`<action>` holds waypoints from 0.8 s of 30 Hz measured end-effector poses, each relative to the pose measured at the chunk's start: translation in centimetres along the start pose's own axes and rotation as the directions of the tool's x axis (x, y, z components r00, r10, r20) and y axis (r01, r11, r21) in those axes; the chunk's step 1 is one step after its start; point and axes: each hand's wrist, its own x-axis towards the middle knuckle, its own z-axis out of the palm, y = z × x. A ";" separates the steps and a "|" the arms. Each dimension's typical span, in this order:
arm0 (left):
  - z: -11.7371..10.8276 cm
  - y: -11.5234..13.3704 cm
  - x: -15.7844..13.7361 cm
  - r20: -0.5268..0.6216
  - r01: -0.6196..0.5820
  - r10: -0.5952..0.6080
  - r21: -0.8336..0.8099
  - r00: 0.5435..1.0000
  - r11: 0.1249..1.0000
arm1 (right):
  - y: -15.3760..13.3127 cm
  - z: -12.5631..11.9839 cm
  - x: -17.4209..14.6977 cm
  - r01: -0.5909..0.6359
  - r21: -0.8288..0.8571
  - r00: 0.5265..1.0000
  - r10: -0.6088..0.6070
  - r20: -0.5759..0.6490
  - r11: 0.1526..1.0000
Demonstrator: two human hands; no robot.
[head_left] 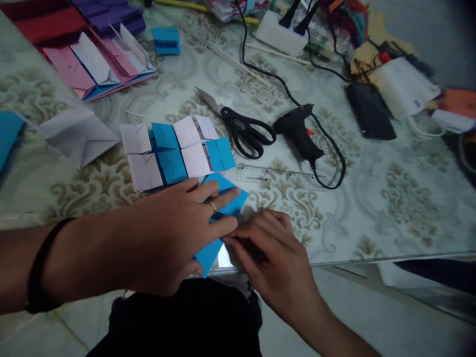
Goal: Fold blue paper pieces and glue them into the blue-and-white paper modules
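Observation:
A sheet of blue paper (235,202) lies at the table's near edge, partly covered by both hands. My left hand (178,223) rests over it with fingers stretched out and apart, pressing it down. At the paper's right side, my right hand (275,253) pinches an edge between thumb and fingers. Just beyond the left hand stands a block of folded white and blue paper pieces (171,168) in two rows. How the blue sheet is folded under my fingers is hidden.
Scissors (245,129), a black glue gun (299,134) with its cord and a clear ruler (278,176) lie beyond my hands. Folded white paper (80,131) is at left, pink and white folded pieces (100,64) behind it. A power strip (280,32) and a dark phone-like object (372,111) lie farther right.

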 end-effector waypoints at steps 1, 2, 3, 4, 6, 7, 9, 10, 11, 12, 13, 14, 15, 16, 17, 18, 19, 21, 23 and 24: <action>0.0 0.0 0.0 -0.002 0.001 -0.001 0.000 1.000 1.000 | 0.1 -0.1 0.1 -0.003 -0.015 1.000 0.003 0.000 1.000; -0.1 0.0 0.0 0.001 0.003 -0.003 0.002 1.000 1.000 | 0.3 -0.3 0.3 -0.004 -0.027 1.000 0.004 0.000 1.000; -0.1 0.1 0.0 0.005 0.005 -0.005 0.005 1.000 1.000 | 0.4 -0.4 0.4 -0.006 -0.036 1.000 0.006 0.000 0.999; -0.2 0.1 0.1 0.010 0.008 -0.008 0.009 1.000 1.000 | 0.5 -0.5 0.5 -0.007 -0.042 1.000 0.008 0.003 0.999; -0.3 0.2 0.1 0.019 0.018 -0.018 0.022 1.000 1.000 | 0.8 -0.7 0.8 -0.017 -0.053 1.000 0.017 0.004 0.998; -0.3 0.2 0.2 0.020 0.019 -0.019 0.026 1.000 0.999 | 1.0 -0.8 0.9 -0.025 -0.063 1.000 0.026 0.002 0.998; -0.2 0.3 0.2 0.008 0.016 -0.016 0.027 1.000 1.000 | 1.3 -0.9 1.2 -0.047 -0.090 0.999 0.047 -0.003 0.995; -0.2 0.3 0.2 0.005 0.017 -0.017 0.025 1.000 1.000 | 1.5 -1.0 1.4 -0.055 -0.104 0.998 0.055 -0.007 0.993; -0.2 0.2 0.2 0.005 0.017 -0.017 0.023 1.000 1.000 | 1.7 -1.1 1.6 -0.063 -0.119 0.998 0.062 -0.015 0.991; -0.2 0.2 0.1 0.009 0.020 -0.020 0.021 1.000 1.000 | 1.8 -1.1 1.7 -0.070 -0.131 0.997 0.068 -0.023 0.989; -0.3 0.2 0.1 0.016 0.022 -0.022 0.020 1.000 1.000 | 2.0 -1.2 1.9 -0.078 -0.141 0.997 0.074 -0.034 0.987; -0.3 0.2 0.2 0.022 0.020 -0.021 0.020 1.000 1.000 | 2.2 -1.2 2.1 -0.087 -0.147 0.996 0.081 -0.046 0.985; -0.3 0.2 0.2 0.028 0.017 -0.017 0.019 0.999 1.000 | 2.4 -1.3 2.3 -0.101 -0.149 0.994 0.093 -0.057 0.984; -0.4 0.2 0.2 0.030 0.010 -0.010 0.020 1.000 1.000 | 2.6 -1.3 2.5 -0.118 -0.148 0.992 0.108 -0.071 0.982; -0.4 0.2 0.2 0.028 0.005 -0.005 0.023 1.000 1.000 | 2.8 -1.3 2.7 -0.136 -0.145 0.988 0.125 -0.087 0.980; -0.5 0.2 0.2 0.025 0.004 -0.005 0.027 1.000 1.000 | 2.9 -1.3 2.9 -0.155 -0.141 0.985 0.142 -0.103 0.978; -0.5 0.2 0.2 0.024 0.006 -0.007 0.030 1.000 1.000 | 3.1 -1.3 3.1 -0.176 -0.136 0.980 0.159 -0.123 0.975; -0.5 0.2 0.2 0.022 0.010 -0.010 0.031 1.000 0.999 | 3.4 -1.2 3.3 -0.211 -0.125 0.969 0.190 -0.160 0.969; -0.5 0.3 0.2 0.023 0.018 -0.018 0.025 1.000 1.000 | 3.6 -1.2 3.5 -0.233 -0.123 0.962 0.210 -0.176 0.965; -0.5 0.3 0.2 0.027 0.018 -0.019 0.024 0.999 1.000 | 3.7 -1.2 3.5 -0.237 -0.127 0.961 0.212 -0.180 0.963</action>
